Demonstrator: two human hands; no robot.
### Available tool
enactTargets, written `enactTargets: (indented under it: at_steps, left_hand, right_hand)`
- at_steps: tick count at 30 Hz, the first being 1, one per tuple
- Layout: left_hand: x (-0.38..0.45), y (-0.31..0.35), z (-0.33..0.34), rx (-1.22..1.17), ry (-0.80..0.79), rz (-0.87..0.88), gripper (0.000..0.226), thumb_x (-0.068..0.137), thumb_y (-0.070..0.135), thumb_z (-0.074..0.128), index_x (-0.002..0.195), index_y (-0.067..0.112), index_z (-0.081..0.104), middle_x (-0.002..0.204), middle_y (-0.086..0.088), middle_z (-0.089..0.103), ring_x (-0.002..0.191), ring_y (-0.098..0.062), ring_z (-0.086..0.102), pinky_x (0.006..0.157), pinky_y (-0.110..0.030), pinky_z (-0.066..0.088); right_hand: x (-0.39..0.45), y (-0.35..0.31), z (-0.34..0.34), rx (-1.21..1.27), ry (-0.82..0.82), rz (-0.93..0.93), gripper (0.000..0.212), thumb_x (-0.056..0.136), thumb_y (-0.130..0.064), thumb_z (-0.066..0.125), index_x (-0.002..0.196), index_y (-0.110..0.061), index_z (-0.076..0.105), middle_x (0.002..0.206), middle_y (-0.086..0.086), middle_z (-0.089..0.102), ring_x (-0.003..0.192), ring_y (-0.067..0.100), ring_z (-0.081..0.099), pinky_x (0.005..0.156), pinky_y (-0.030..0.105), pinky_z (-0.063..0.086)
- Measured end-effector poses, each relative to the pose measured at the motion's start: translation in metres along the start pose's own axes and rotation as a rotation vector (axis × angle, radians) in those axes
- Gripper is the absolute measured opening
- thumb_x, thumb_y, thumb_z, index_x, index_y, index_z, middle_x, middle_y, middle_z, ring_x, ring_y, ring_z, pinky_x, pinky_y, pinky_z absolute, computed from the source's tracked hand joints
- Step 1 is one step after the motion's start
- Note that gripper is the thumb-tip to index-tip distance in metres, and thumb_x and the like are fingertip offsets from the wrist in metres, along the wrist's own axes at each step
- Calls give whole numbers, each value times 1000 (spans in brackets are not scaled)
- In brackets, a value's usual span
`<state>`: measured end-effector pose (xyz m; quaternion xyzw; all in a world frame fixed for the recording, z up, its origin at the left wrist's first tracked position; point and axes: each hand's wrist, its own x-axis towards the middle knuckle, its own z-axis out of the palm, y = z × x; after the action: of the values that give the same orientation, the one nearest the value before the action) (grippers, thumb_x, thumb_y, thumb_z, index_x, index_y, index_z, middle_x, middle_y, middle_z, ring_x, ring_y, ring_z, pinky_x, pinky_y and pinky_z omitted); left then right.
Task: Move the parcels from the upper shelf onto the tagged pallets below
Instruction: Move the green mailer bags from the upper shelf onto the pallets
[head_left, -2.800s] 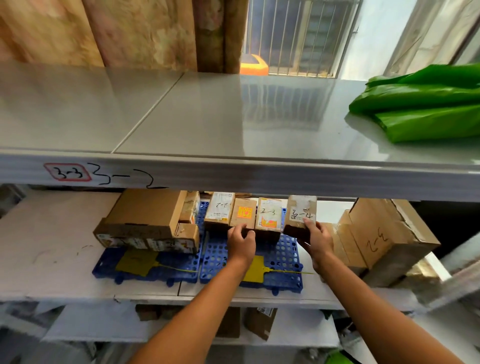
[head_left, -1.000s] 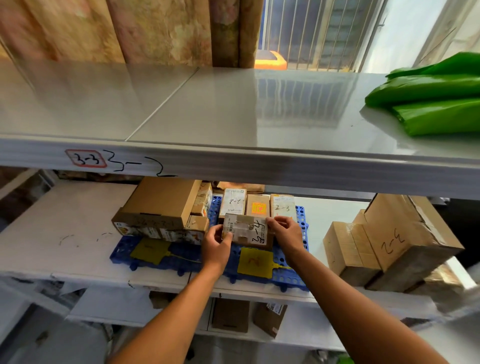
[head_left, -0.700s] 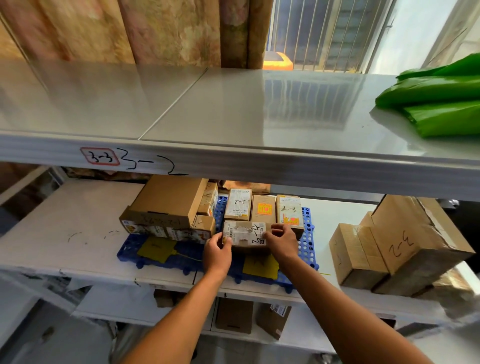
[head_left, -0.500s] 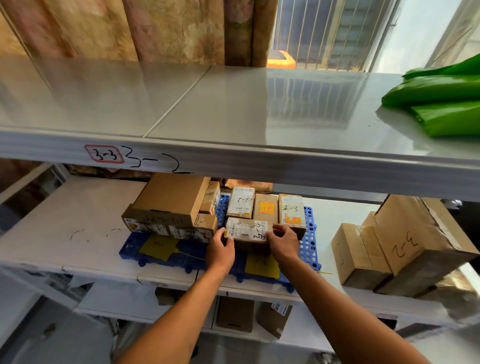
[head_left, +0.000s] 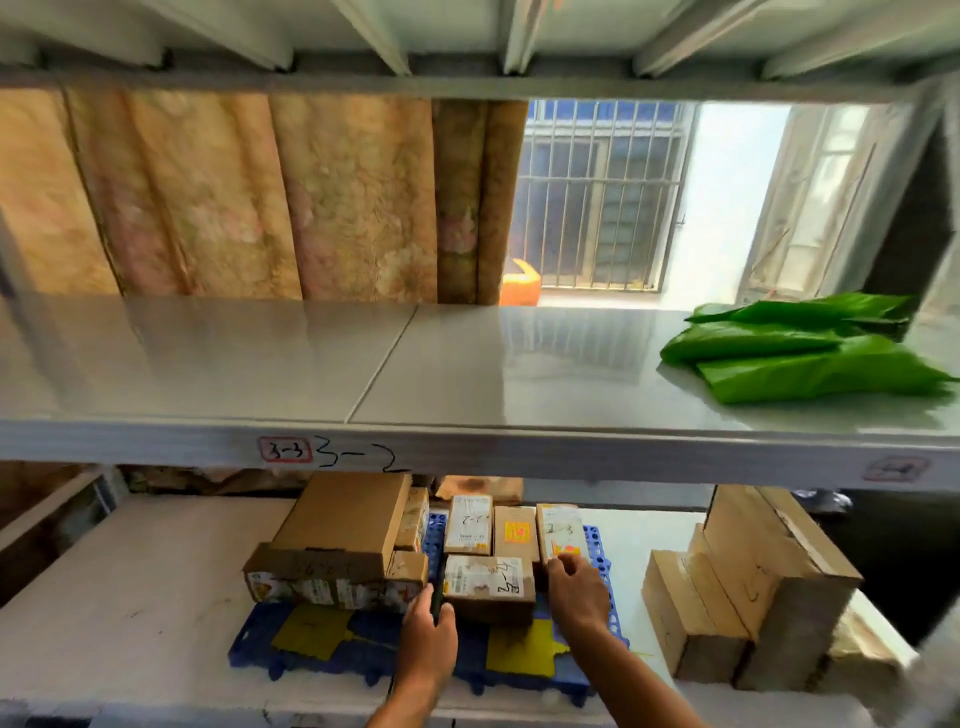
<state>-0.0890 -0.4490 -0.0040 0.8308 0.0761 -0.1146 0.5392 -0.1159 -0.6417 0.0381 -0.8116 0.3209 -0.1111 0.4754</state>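
- Cardboard is most of what we see on the lower shelf (head_left: 130, 571): small parcels sit on two blue pallets that lie side by side, each bearing a yellow tag.
- We have the small parcel (head_left: 489, 587) marked in black pen lying flat on the right pallet (head_left: 602, 551), in front of a row of three upright parcels (head_left: 514, 530).
- Our left hand (head_left: 428, 642) is at the parcel's left end, fingers (head_left: 441, 610) curled against its side; whether they press it we cannot tell.
- Our right hand (head_left: 579, 592) is at the parcel's right end, its fingers (head_left: 563, 564) loosely spread and touching the rightmost upright parcel; they are not clamped on anything.
- On the left pallet (head_left: 260, 644) a large flat box (head_left: 343, 519) rests on top of other cartons.
- Right of the pallets, larger brown boxes (head_left: 748, 587) stand on the shelf board, apart from them.
- On the upper shelf (head_left: 311, 364) only green bags (head_left: 800, 353) lie, at its right end; its front edge carries handwritten numbers.
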Motion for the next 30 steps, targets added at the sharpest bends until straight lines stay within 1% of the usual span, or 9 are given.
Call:
enactTargets:
  at_steps: [2, 6, 9, 11, 16, 18, 22, 26, 30]
  left_hand:
    - [-14, 12, -15, 15, -38, 41, 50, 108, 29, 40, 156, 15, 39, 157, -9, 44, 141, -26, 44, 117, -38, 36]
    - [-52, 33, -47, 103, -162, 223, 47, 108, 42, 36, 151, 25, 48, 151, -2, 53, 128, -18, 53, 101, -30, 42]
    - [-86, 48, -66, 206, -225, 409, 47, 108, 44, 36, 148, 26, 52, 153, 0, 53, 137, -20, 50, 110, -33, 41]
    - [-111, 67, -81, 242, -256, 499, 47, 107, 46, 37, 147, 28, 53, 153, 1, 53, 138, -21, 50, 111, -34, 41]
    - [-174, 135, -96, 426, -267, 728, 50, 104, 55, 26, 134, 35, 59, 148, -1, 57, 128, -25, 56, 95, -35, 40]
    - [-201, 164, -95, 428, -238, 831, 56, 103, 57, 20, 131, 31, 61, 142, -4, 62, 118, -25, 60, 90, -35, 42]
    - [-245, 220, -75, 321, -254, 954, 38, 109, 32, 27, 129, 20, 57, 132, -12, 66, 116, -35, 64, 94, -40, 51]
    - [-260, 264, -41, 271, -277, 966, 44, 107, 43, 35, 128, 19, 65, 126, -5, 69, 119, -28, 63, 84, -24, 37]
    - [-263, 297, 1, 235, -288, 1015, 45, 105, 49, 33, 111, 24, 70, 124, -11, 71, 102, -24, 67, 79, -28, 38]
  right_hand:
    - [-22, -14, -15, -13, 6, -18, 24, 105, -27, 50, 86, -24, 65, 87, 3, 67, 75, 10, 61, 70, 30, 52]
    - [-79, -39, -43, -31, 60, -101, 27, 103, -26, 53, 78, -23, 64, 91, 7, 72, 73, 10, 62, 67, 26, 47]
    - [-125, -52, -66, -94, 76, -155, 30, 105, -34, 48, 115, -18, 72, 116, 10, 73, 105, 27, 67, 83, 30, 46]
    - [-157, -63, -84, -135, 113, -201, 43, 106, -41, 45, 136, -16, 63, 136, 10, 68, 123, 28, 63, 91, 31, 43]
    - [-207, -90, -144, -180, 214, -227, 56, 104, -49, 43, 150, -17, 50, 153, 10, 54, 139, 29, 51, 111, 40, 40]
    - [-221, -100, -169, -178, 273, -256, 53, 104, -50, 42, 145, -18, 55, 147, 10, 59, 134, 31, 55, 106, 42, 42]
    - [-234, -115, -219, -168, 370, -279, 51, 103, -47, 43, 139, -16, 60, 140, 13, 64, 127, 34, 59, 103, 43, 45]
    - [-224, -117, -259, -169, 412, -293, 52, 102, -49, 43, 141, -17, 59, 144, 11, 62, 130, 32, 58, 105, 43, 44]
    - [-191, -111, -300, -171, 437, -298, 38, 101, -47, 40, 107, -18, 64, 115, 12, 71, 105, 30, 66, 91, 42, 53]
